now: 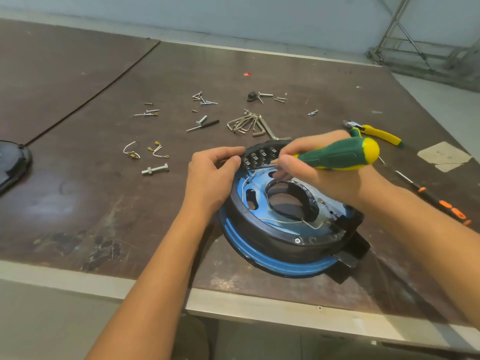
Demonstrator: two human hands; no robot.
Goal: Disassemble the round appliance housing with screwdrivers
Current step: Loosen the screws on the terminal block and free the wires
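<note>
The fingers (304,145) of the right hand (319,175) are covering most of the green-and-yellow screwdriver (337,155) shaft; where its tip is seating on the housing (280,245) cannot be told. The left edge is cutting off a black cover (13,165) (outline incomplete). The right forearm (415,229) is hiding part of the orange-marked screwdriver (441,201). The loose screws (204,98) are showing too small to type.

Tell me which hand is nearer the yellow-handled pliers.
Right. The right hand, gripping the green screwdriver, is just beside the pliers. The left hand holds the housing at its far rim, farther to their left.
</note>
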